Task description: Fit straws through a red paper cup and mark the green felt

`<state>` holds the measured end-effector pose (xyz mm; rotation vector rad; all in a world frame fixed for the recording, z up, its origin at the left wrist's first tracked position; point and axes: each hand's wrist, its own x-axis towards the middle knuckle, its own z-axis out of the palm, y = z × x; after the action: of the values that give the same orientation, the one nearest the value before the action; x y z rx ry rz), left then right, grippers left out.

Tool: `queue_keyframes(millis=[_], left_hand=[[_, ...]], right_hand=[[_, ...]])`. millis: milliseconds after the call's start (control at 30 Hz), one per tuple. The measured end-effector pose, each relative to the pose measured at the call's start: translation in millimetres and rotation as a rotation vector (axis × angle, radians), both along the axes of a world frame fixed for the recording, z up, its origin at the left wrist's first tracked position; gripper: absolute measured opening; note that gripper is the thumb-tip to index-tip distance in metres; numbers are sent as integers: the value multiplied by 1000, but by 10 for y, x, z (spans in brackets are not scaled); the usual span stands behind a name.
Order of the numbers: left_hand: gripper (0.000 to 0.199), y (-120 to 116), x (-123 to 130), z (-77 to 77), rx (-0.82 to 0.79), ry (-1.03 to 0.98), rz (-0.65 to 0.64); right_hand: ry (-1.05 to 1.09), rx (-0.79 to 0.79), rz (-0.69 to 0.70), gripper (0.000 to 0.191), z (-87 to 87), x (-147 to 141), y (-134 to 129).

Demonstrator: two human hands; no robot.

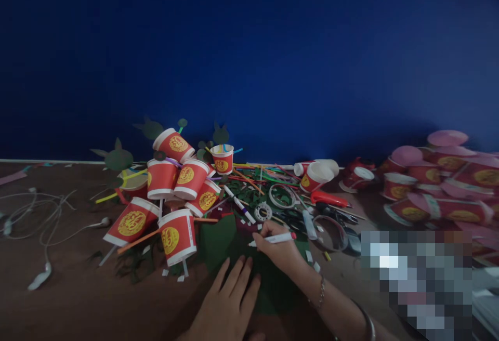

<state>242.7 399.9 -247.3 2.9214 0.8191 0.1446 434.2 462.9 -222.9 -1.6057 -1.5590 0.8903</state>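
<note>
My right hand [278, 250] grips a white marker [275, 238] with a red end, its tip close over a dark green paper sheet [273, 289]. Flat on the same sheet lies my left hand [234, 291], fingers spread and holding nothing. Beyond the marker lie a second white marker [239, 205] with a purple band and a round toothed ring [263, 211]. Small white paper bits are scattered around the sheet. Whether the marker tip touches the paper I cannot tell.
Red paper cups [185, 234] with straws pile up at the left. Tape rolls [283, 196], a red-handled tool [329, 199] and paper scraps lie behind my hands. More cups with pink discs [448, 138] stand right. White earphones [41, 277] lie left; a blue wall [249, 60] rises behind.
</note>
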Motion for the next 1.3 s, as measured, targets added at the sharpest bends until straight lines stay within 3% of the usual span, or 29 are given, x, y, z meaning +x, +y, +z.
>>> queue_keyframes(millis=[367, 733, 1300], left_hand=[[71, -3, -3, 24, -8, 7, 7], [71, 3, -6, 32, 5, 2, 8], [71, -4, -13, 120, 39, 6, -1]], right_hand=[[154, -70, -55, 31, 79, 13, 18], [50, 22, -30, 28, 13, 36, 7], [23, -28, -63, 26, 16, 9, 19]])
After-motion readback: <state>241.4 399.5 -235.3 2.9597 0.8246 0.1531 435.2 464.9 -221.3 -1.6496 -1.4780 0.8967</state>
